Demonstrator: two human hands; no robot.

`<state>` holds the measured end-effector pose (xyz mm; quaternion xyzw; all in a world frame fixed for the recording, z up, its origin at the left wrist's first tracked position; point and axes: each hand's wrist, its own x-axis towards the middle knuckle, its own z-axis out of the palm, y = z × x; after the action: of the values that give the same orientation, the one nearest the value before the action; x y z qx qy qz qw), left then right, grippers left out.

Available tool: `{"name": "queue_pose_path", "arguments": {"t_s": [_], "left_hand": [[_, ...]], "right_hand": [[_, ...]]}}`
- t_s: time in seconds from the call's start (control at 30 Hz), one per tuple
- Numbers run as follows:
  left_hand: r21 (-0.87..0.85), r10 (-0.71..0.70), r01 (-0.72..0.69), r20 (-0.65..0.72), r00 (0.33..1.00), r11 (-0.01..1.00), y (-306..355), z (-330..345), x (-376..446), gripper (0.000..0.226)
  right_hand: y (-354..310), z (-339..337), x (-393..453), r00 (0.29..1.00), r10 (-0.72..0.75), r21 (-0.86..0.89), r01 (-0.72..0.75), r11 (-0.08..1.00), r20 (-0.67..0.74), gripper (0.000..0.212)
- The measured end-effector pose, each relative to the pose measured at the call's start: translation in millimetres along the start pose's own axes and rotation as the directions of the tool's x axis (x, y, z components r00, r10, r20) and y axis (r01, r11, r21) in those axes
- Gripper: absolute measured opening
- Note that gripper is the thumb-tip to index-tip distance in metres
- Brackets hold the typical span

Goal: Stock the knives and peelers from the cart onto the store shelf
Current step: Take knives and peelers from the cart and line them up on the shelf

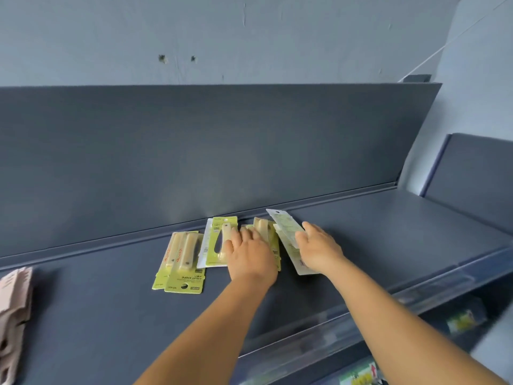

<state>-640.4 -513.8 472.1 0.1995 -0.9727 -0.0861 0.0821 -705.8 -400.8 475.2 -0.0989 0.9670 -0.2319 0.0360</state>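
A dark grey metal store shelf (111, 315) with a tall grey back panel stands against a pale, scuffed wall; a clear price rail runs along its front edge. The left hand (248, 252) lies flat, fingers straight and released, pressing on yellow-green carded knife packs (222, 241) near the back of the shelf. The right hand (319, 250) has its grip curled round pale carded packs (286, 232), turned printed back up and tilted off the shelf at the far end. Just left of the hands lie two yellow-green cards (181, 266) with cream-handled fruit knives, overlapping side by side. How many packs lie under the hands I cannot tell. At the shelf's left edge sits a stack of beige plastic pieces (14, 309), blurred.
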Motion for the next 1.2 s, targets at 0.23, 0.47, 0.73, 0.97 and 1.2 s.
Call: {"name": "queue_pose_path", "arguments": {"t_s": [0.23, 0.47, 0.73, 0.97, 1.2], "left_hand": [[-0.162, 0.318, -0.343, -0.159, 0.935, 0.925, 18, -14, -27, 0.053], [-0.193, 0.676, -0.687, -0.131, 0.725, 0.7, 24, -16, -102, 0.055], [-0.266, 0.902, -0.867, 0.024, 0.431, 0.422, 21, 19, -208, 0.055], [-0.374, 0.976, -0.903, 0.132, 0.175, 0.212, 36, 62, -311, 0.05], [-0.455, 0.95, -0.887, 0.305, -0.07, 0.08, 69, 116, -418, 0.052]], "right_hand": [[15, -22, -67, 0.967, 0.022, 0.04, -0.012, 0.999, -0.253, 0.053], [47, -13, -188, 0.88, 0.259, 0.027, -0.271, 0.962, -0.399, 0.057], [77, 35, -336, 0.7, 0.623, 0.14, -0.619, 0.773, -0.35, 0.057], [108, 82, -450, 0.447, 0.833, 0.289, -0.792, 0.538, -0.326, 0.056], [156, 118, -556, 0.154, 0.953, 0.449, -0.855, 0.261, -0.262, 0.054]]}}
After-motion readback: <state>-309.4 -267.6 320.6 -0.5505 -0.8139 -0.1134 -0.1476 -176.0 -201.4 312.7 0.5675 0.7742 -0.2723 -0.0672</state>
